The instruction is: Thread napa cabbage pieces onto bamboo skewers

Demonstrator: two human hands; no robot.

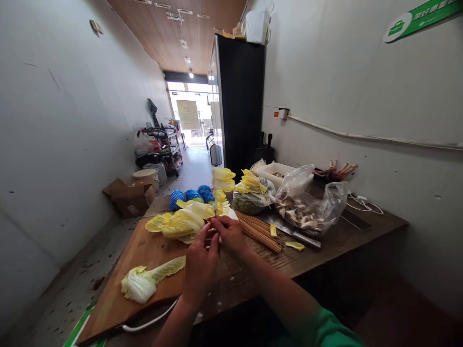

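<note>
My left hand (203, 253) and my right hand (229, 235) meet over the cutting board's right edge, fingers pinched together around what looks like a thin bamboo skewer, mostly hidden by them. Above the fingers rises a yellow-and-white piece of napa cabbage (223, 180), apparently on the skewer and slightly blurred. Just beyond my left hand, a heap of napa cabbage leaves (181, 222) lies on the wooden cutting board (166, 284). Nearer to me rests one more cabbage leaf (141, 285). Loose bamboo skewers (258, 231) are spread to the right of my right hand.
A knife (306, 238) lies beside the skewers, with cabbage scraps near it. Farther right stands a plastic bag of mushrooms (304, 212). Skewered cabbage (251, 183) rests on a bag of greens (249, 201). Blue-netted produce (193, 194) sits behind the leaves. A phone (356, 220) lies rightward.
</note>
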